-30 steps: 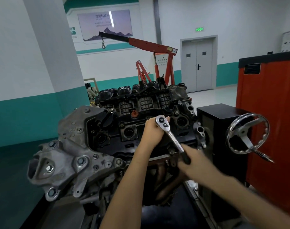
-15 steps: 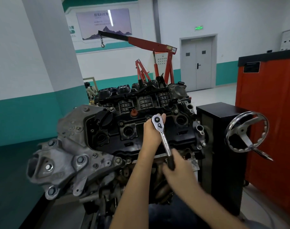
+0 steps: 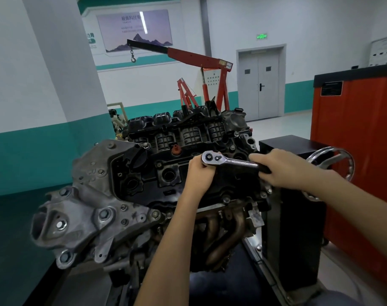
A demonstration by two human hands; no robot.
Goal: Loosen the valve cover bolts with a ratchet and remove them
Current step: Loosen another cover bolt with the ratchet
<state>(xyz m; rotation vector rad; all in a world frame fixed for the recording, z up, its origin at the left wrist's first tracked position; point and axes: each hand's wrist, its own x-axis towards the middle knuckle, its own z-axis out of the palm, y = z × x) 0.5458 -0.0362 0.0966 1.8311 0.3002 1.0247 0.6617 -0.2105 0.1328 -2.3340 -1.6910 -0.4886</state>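
Observation:
A chrome ratchet [image 3: 230, 161] lies nearly level over the black valve cover [image 3: 157, 173] of the engine, its round head to the left. My left hand [image 3: 200, 173] cups the ratchet head from below and hides the socket and the bolt under it. My right hand [image 3: 280, 167] grips the black handle end on the right. Two valve cover bolts [image 3: 226, 199] show along the cover's near edge.
The engine sits on a stand with a chrome handwheel [image 3: 330, 164] and a black box [image 3: 296, 213] to its right. A red tool cabinet [image 3: 360, 138] stands at the far right. A red engine crane [image 3: 201, 62] is behind. A grey aluminium bracket [image 3: 82, 208] juts out at the left.
My right hand has swung the ratchet handle from pointing toward me, down and right, up to the right until it lies almost level. My left hand stays at the ratchet head.

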